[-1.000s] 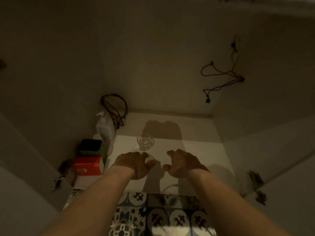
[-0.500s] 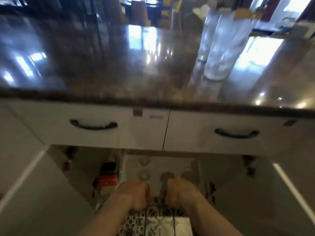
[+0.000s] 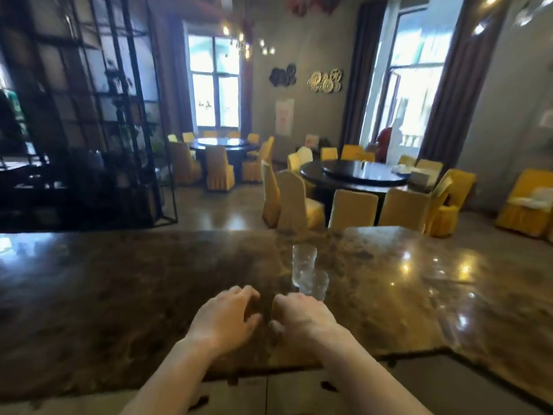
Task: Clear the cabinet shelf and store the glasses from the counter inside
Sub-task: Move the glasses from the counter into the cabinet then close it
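On the glossy dark-brown marble counter [image 3: 119, 295], two clear drinking glasses [image 3: 308, 275] stand close together, just beyond the right hand [image 3: 302, 317]. Both hands, left hand [image 3: 227, 319] incl., hover loosely curled, holding nothing. Glasses look empty, light, slippery & fragile; prob. best gripped round the sides.

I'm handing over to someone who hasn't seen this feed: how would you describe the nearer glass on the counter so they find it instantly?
Start at the dark polished stone counter across the foreground. Just beyond the right hand, two clear glasses stand close together, overlapping in this view. The nearer glass is the one lower in the picture and slightly right, closest to that hand's fingertips; the farther glass rises behind it.
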Motion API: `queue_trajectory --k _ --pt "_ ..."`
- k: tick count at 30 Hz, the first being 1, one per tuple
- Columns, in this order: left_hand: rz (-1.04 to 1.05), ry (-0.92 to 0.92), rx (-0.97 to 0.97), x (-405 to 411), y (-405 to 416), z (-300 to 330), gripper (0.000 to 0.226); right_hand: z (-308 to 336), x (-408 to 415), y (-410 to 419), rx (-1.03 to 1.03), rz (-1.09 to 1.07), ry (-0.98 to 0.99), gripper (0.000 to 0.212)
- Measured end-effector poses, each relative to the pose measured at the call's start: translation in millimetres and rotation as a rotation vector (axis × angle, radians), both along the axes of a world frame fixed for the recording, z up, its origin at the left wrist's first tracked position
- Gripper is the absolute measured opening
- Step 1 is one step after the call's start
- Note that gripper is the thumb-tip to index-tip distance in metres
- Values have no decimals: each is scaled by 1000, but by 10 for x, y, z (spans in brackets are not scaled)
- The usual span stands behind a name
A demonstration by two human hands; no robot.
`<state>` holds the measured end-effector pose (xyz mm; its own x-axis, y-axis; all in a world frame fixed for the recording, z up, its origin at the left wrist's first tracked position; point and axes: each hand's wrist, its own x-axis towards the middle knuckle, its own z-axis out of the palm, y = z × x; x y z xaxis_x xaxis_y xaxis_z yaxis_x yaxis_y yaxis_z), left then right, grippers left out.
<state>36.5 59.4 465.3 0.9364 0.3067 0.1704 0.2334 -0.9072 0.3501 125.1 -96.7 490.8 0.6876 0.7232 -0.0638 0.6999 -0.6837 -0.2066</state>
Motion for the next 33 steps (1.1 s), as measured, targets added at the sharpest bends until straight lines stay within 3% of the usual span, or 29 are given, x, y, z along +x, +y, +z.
queue_trajectory --k 3,6,11,18,26,33 --pt "26 -161 94 209 125 334 65 318 108 114 217 -11 -235 49" --pt "71 -284 193 395 219 563 76 461 229 196 382 -50 -428 71" --pt "30 -358 220 722 352 690 84 441 490 287 372 -109 -512 89" --pt "-40 -260 164 1315 405 399 87 91 882 179 284 -149 -451 88" --pt "-125 16 81 2376 362 -43 105 -447 1632 -13 132 -114 -234 99" --pt "-249 277 84 3291 440 -243 114 -687 2171 34 -30 124 38 120"
